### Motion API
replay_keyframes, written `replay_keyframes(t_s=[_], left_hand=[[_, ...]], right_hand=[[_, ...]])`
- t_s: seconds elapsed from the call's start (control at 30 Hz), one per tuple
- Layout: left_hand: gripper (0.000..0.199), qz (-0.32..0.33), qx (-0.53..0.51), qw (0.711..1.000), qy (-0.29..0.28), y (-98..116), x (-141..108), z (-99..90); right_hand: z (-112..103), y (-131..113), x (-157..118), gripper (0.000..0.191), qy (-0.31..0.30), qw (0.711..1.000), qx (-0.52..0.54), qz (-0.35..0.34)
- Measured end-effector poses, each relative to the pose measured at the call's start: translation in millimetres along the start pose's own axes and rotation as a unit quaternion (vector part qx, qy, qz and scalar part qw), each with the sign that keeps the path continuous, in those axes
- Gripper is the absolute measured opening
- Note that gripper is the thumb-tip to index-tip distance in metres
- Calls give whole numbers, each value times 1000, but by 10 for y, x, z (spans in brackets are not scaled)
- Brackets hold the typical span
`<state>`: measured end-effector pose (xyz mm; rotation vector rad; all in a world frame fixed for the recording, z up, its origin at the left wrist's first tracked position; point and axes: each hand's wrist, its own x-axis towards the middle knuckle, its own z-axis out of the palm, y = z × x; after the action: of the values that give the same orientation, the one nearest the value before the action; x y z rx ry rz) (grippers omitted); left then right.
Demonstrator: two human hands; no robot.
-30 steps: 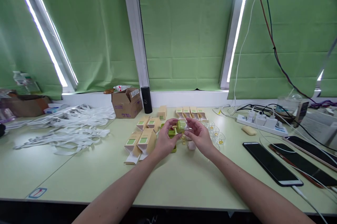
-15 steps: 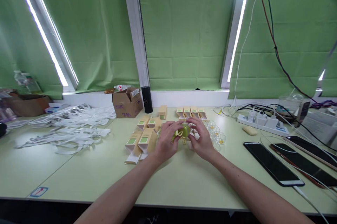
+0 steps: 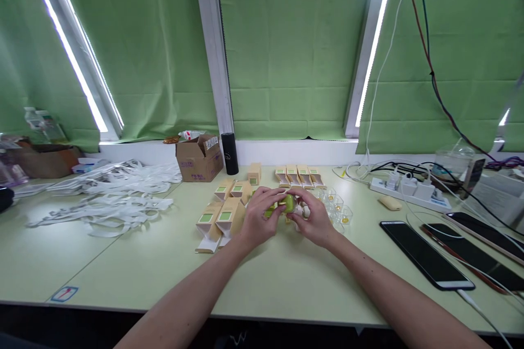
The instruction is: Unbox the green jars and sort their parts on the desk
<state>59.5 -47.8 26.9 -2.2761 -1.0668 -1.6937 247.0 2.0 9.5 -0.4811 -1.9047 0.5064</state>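
Observation:
My left hand and my right hand meet above the middle of the table. Between their fingertips they grip a small rounded green object, whose exact kind I cannot make out. Both hands are closed on it, left fingers on its left side and right fingers on its right. Beyond and right of my right hand lie several clear plastic pieces with yellow centres. Close to my left hand stand several small cream boxes with green windows, the nearest ones with flaps open. Small whitish items behind the fingers are partly hidden.
A row of cream boxes stands at the back. A brown carton and a black cylinder are left of it. White straps cover the left side. Phones and a power strip with cables occupy the right.
The green object has turned between my fingers, and my hands have drawn slightly closer together. The boxes and clear pieces keep their places; the view has shifted a little.

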Motion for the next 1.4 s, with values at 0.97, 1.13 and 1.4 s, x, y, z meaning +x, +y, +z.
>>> replay_keyframes(t_s=[0.97, 1.13, 1.4], left_hand=[[17, -216, -111, 969, 50, -38, -24, 61], [37, -317, -234, 912, 117, -122, 61, 55], [44, -400, -310, 843, 180, -287, 75, 53]], right_hand=[[-42, 43, 20, 47, -7, 1000, -28, 11], [-49, 39, 25, 49, 27, 999, -4, 38], [-61, -69, 32, 49, 46, 999, 4, -9]])
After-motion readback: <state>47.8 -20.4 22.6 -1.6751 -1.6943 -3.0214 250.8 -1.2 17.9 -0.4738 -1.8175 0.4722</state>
